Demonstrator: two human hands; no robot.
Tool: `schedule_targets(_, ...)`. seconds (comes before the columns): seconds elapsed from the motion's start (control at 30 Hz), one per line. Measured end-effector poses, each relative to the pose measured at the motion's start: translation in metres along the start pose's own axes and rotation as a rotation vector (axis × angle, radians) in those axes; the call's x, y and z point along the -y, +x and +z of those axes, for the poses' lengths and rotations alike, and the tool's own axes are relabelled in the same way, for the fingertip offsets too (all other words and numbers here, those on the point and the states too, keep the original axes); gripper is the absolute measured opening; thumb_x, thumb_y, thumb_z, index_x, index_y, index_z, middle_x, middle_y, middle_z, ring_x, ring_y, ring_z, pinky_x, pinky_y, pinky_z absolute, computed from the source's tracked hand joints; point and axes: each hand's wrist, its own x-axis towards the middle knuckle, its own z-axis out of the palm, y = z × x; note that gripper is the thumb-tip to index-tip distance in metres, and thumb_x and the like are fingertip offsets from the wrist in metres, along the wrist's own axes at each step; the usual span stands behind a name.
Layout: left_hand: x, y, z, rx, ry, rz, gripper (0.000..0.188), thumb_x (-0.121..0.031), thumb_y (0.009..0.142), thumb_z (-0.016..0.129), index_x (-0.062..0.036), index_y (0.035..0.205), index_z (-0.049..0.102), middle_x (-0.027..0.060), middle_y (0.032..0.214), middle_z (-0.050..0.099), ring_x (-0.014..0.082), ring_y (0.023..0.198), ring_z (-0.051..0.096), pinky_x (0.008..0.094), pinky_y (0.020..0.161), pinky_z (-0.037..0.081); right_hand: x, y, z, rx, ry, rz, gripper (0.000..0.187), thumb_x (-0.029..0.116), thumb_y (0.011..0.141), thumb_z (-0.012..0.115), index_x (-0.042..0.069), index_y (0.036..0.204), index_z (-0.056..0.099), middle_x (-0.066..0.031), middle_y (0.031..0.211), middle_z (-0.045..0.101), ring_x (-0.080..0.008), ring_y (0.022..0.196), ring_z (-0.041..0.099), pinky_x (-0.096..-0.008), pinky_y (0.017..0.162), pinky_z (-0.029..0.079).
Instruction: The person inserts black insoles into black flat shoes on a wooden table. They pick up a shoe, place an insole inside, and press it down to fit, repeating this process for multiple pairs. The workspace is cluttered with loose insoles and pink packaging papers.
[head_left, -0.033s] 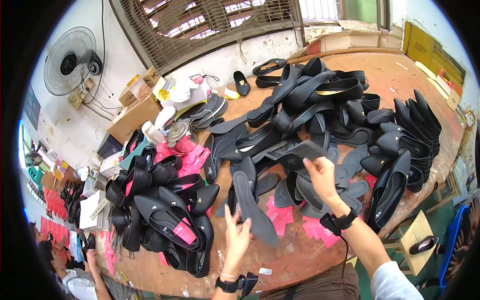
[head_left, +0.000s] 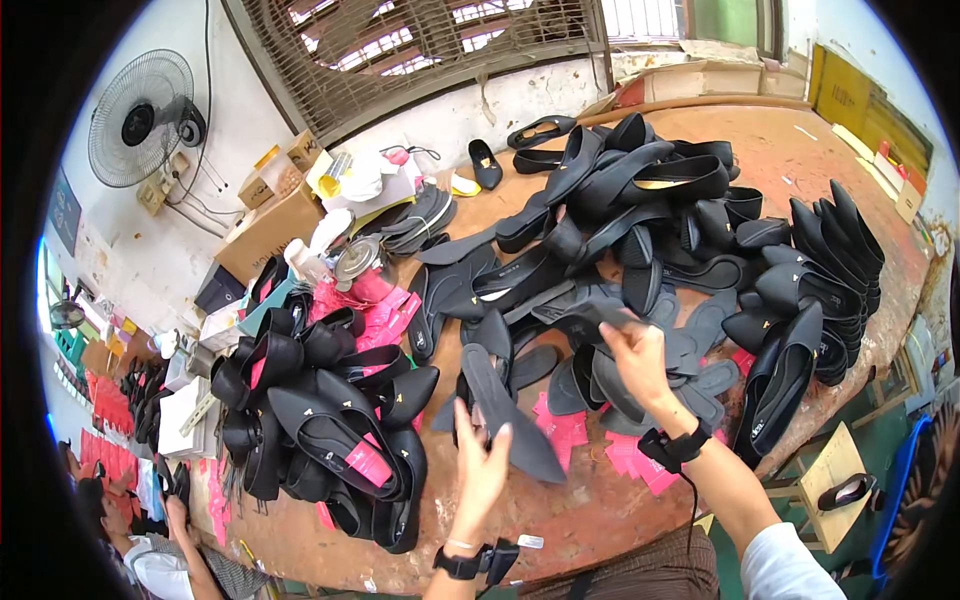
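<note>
My right hand (head_left: 640, 362) pinches the end of a dark grey insole (head_left: 592, 322), blurred by motion, above other insoles (head_left: 690, 340) scattered mid-table. Lower and to the left, my left hand (head_left: 480, 482) has its thumb and fingers apart. Beside its fingertips, a pointed dark grey insole (head_left: 510, 420) slants across the bench; whether they touch it I cannot tell. Black pointed flat shoes (head_left: 345, 425) with small gold ornaments are heaped left of that hand, some with pink cards (head_left: 369, 462) inside. Another pile of black shoes (head_left: 640, 180) rises beyond my hands.
Nested black shoes (head_left: 830, 270) line the right side of the worn brown table (head_left: 760, 140). Pink cards (head_left: 640, 462) lie near the front. A metal-lidded jar (head_left: 358, 262) and boxes (head_left: 265, 235) stand at the back left. Another person (head_left: 160, 565) works at far left.
My right hand has shifted slightly, tilting the insole it holds. My left hand's fingers have opened wider beside the slanting insole, whose pointed end has moved slightly right and away from me.
</note>
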Motion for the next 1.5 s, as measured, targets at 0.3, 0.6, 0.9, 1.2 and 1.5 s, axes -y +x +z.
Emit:
schedule_targets(0.3,-0.049,0.068,0.098,0.03,0.138,0.515,0.054,-0.007,0.073,0.079,-0.0025,0.12,0.053,0.0172,0.118,0.056,0.0347,0.097,0.064,0.0403,0.079,0.055,0.022,-0.007,-0.008,0.299,0.143,-0.031,0.038,0.005,0.084,0.067,0.0,0.122,0.064,-0.011,0.106,0.07,-0.0152,0.099,0.066,-0.0287,0.088,0.052)
schedule_targets(0.6,-0.026,0.069,0.107,-0.03,-0.097,0.365,0.062,-0.015,0.069,0.088,-0.0001,0.115,0.049,0.0127,0.111,0.055,0.0237,0.097,0.063,0.0365,0.081,0.061,-0.004,-0.001,0.002,0.141,0.218,0.25,0.054,0.033,0.1,0.059,-0.001,0.06,0.045,0.0077,0.058,0.04,-0.003,0.057,0.033,-0.0289,0.045,0.025)
schedule_targets(0.9,-0.015,0.054,0.101,-0.056,0.244,0.606,0.014,-0.006,0.087,0.067,0.0033,0.09,0.057,0.0199,0.118,0.05,0.0317,0.102,0.06,0.0384,0.082,0.054,-0.011,-0.01,0.01,0.08,0.173,0.349,0.063,0.035,0.099,0.06,0.006,0.05,0.034,0.0086,0.05,0.031,-0.0028,0.049,0.027,-0.0305,0.04,0.017)
schedule_targets(1.2,-0.003,0.041,0.081,-0.194,0.18,0.414,0.017,-0.006,0.093,0.055,0.0061,0.081,0.052,0.0225,0.109,0.056,0.035,0.091,0.056,0.0406,0.08,0.045,-0.011,0.042,-0.011,-0.3,0.275,0.465,0.045,0.041,0.099,0.058,0.004,0.073,0.058,-0.0011,0.071,0.056,-0.0079,0.064,0.051,-0.0297,0.054,0.042)
schedule_targets(1.5,0.013,0.005,0.009,-0.441,0.522,0.445,0.021,-0.008,0.083,0.062,-0.0009,0.103,0.061,0.0187,0.12,0.055,0.038,0.113,0.051,0.0465,0.099,0.039,0.033,0.022,-0.098,-0.104,0.884,0.411,0.051,0.026,0.098,0.049,0.004,0.143,0.041,-0.0204,0.125,0.062,-0.025,0.1,0.064,-0.0376,0.096,0.049)
